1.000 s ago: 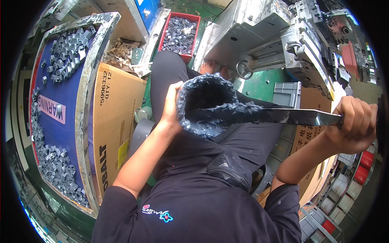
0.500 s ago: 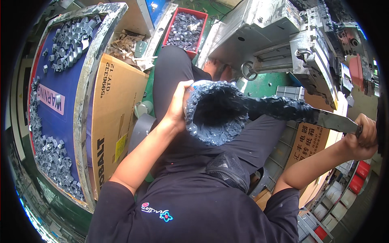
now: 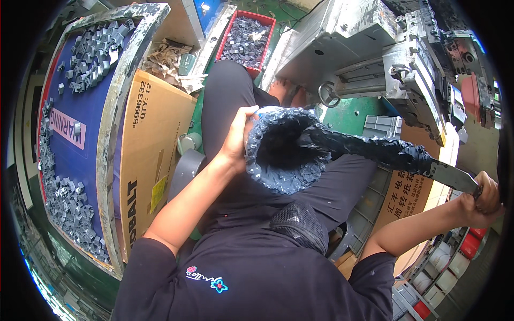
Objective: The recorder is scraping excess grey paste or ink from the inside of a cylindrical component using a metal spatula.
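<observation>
Over my lap, my left hand (image 3: 239,136) is wrapped round the side of an open can (image 3: 284,181), tilted so its mouth faces me. Thick dark blue-grey paste coats the rim and inner wall; the bottom is lost in shadow. My right hand (image 3: 483,197), out at the far right, grips the end of a long flat spatula (image 3: 455,177). Most of its blade is caked in the same paste, with bare metal showing only near my fingers. The blade's far end reaches into the can's mouth.
To the left stands a blue-surfaced panel (image 3: 80,160) bearing many small grey pieces, with a cardboard box (image 3: 155,139) beside it. A red bin (image 3: 219,49) of similar pieces sits ahead. Metal machinery (image 3: 342,48) fills the upper right. Grey crates (image 3: 381,127) and another carton (image 3: 409,195) lie at right.
My right hand has moved slightly down and outward, drawing the spatula a little to the right. My left hand and the can have barely moved.
</observation>
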### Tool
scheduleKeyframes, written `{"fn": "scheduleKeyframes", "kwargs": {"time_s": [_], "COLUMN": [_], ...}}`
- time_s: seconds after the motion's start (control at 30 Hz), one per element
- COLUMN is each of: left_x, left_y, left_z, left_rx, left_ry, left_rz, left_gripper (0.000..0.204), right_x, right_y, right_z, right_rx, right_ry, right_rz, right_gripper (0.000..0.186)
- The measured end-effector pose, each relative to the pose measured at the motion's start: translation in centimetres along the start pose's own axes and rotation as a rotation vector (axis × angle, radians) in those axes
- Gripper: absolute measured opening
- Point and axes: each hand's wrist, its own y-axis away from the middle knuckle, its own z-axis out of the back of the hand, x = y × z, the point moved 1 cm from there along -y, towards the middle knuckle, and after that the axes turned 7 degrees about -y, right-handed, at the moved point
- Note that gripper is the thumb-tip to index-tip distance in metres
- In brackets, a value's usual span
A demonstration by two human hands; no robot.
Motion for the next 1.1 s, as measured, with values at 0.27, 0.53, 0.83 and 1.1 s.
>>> {"fn": "scheduleKeyframes", "kwargs": {"time_s": [0.27, 0.53, 0.83, 1.1], "left_x": [0.2, 0.2, 0.0, 0.1], "left_y": [-0.2, -0.2, 0.0, -0.1], "left_z": [1.1, 0.9, 0.8, 1.2], "left_rx": [-0.182, -0.136, -0.041, -0.087], "left_ry": [-0.083, -0.141, -0.278, -0.355], "left_rz": [-0.010, -0.066, -0.134, -0.128], "left_gripper": [0.060, 0.058, 0.058, 0.058], "right_x": [0.3, -2.2, -1.1, 0.1], "right_y": [0.5, 0.8, 1.1, 1.4], "right_z": [-0.5, -2.6, -2.0, -2.0], "right_rx": [0.035, 0.144, 0.058, 0.013], "right_ry": [0.055, -0.171, -0.124, -0.123], "right_rz": [0.020, -0.098, 0.006, 0.108], "right_gripper": [0.048, 0.049, 0.050, 0.048]}}
